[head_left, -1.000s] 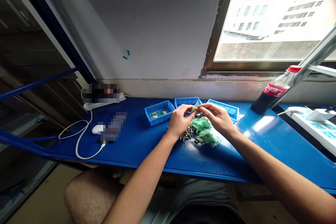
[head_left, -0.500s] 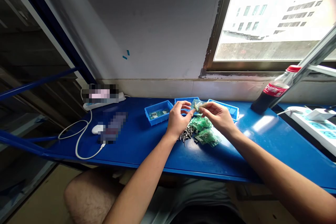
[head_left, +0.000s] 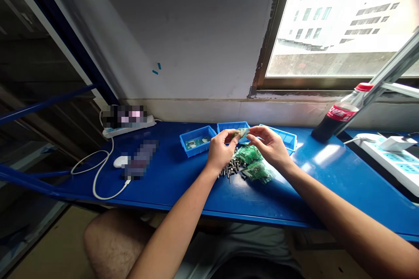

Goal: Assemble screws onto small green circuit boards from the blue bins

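My left hand (head_left: 220, 153) pinches a small clear plastic bag (head_left: 242, 133) between thumb and fingers, above the table. At the bag's right edge, the thumb and fingertips of my right hand (head_left: 271, 147) are closed together on it. Small pieces seem to be inside the bag, too small to name. Below my hands lies a heap of green-tinted plastic bags (head_left: 255, 166). A pile of metal screws (head_left: 230, 168) sits just left of that heap, partly hidden by my left hand.
Behind my hands stand a left blue bin (head_left: 193, 152) with small parts, a middle blue bin (head_left: 229, 126) and a right blue bin (head_left: 290, 139). A cola bottle (head_left: 342, 113) and a power strip (head_left: 404, 159) are at right. A white cable (head_left: 95, 185) lies at left.
The small bag has shifted slightly left and tilted, with more of it now inside my left hand's pinch. My right fingers have moved to its right edge.
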`<state>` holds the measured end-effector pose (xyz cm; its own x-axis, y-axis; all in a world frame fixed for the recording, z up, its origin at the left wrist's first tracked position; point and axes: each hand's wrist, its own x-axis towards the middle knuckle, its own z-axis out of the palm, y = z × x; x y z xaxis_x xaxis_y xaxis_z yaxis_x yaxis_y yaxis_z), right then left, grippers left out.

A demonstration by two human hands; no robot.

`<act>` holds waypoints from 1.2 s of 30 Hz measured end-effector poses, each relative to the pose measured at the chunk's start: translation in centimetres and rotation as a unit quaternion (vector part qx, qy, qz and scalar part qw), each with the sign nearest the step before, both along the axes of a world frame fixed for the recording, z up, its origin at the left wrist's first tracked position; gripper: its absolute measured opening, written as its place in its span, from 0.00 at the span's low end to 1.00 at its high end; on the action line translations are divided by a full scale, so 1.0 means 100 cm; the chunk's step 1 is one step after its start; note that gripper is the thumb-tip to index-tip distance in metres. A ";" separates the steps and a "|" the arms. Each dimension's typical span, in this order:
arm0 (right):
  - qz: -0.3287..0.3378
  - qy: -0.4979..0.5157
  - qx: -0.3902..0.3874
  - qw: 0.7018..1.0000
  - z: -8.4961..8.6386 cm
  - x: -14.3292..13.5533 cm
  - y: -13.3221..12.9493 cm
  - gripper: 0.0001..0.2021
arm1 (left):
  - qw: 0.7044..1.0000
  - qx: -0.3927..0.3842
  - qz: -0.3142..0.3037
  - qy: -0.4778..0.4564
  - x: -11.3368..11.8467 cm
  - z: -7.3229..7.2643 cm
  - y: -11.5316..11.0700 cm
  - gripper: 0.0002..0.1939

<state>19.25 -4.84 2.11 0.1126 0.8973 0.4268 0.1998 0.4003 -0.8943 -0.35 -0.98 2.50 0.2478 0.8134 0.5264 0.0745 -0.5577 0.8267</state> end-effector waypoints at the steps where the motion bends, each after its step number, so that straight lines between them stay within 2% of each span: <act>1: 0.001 0.000 -0.001 1.000 -0.001 0.000 0.001 0.20 | 1.000 -0.014 -0.011 -0.009 0.000 0.000 0.000 0.10; 7: 0.039 0.018 -0.013 0.999 0.003 -0.003 -0.002 0.19 | 0.995 -0.071 -0.058 -0.040 0.002 -0.008 0.004 0.17; 13: 0.024 0.017 -0.016 0.999 0.003 0.000 -0.002 0.17 | 0.992 -0.080 -0.075 -0.056 0.003 -0.011 0.008 0.10; 17: 0.003 -0.037 0.041 0.998 0.003 0.003 -0.002 0.10 | 0.995 -0.051 -0.058 -0.057 0.000 -0.006 0.006 0.05; 20: -0.034 -0.075 0.077 0.994 0.003 0.004 -0.003 0.08 | 0.997 -0.038 -0.041 -0.048 -0.002 -0.006 0.007 0.08; 24: -0.069 -0.077 0.081 0.991 0.002 0.004 -0.004 0.06 | 0.998 -0.063 -0.022 0.003 -0.003 -0.009 0.009 0.09; 28: -0.039 -0.070 0.090 0.993 0.004 0.001 -0.006 0.06 | 0.997 -0.059 -0.018 0.035 -0.002 -0.005 0.004 0.09; 33: 0.012 -0.091 0.104 0.990 0.005 -0.003 -0.008 0.08 | 0.989 -0.076 -0.119 0.047 -0.002 0.002 -0.003 0.22; 36: 0.022 -0.062 0.091 0.994 0.001 -0.003 -0.006 0.08 | 0.988 -0.104 -0.110 0.038 0.000 -0.003 0.000 0.20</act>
<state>18.99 -5.45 2.25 0.0106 0.8067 0.5909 0.2830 0.5644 -0.7755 -0.30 -0.97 2.24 0.4624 0.8242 0.3270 0.0369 -0.3864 0.9216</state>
